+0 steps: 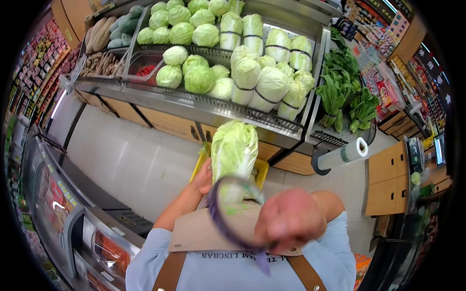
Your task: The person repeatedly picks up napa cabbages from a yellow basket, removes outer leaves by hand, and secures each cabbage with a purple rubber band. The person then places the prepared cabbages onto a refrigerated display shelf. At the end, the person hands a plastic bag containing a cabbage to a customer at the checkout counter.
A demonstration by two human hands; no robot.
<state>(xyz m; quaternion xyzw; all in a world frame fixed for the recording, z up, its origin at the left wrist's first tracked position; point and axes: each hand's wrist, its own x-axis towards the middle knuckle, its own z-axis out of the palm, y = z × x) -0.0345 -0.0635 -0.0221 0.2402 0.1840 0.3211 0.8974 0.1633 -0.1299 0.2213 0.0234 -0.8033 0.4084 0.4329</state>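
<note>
A napa cabbage stands upright in front of my apron, its leafy top away from me. My left hand grips it along its left side. Raised close to the camera, my right hand is blurred and closed around a dark purple band. That band curves in a loop in front of the cabbage's lower part, and a lighter purple end hangs below my fist. Whether the loop touches the cabbage I cannot tell. Partly hidden behind the cabbage is a yellow crate.
Ahead, a produce stand bears round cabbages and banded napa cabbages. Bundled leafy greens lie to its right. A plastic bag roll juts from the stand's front. On my left is a refrigerated display case.
</note>
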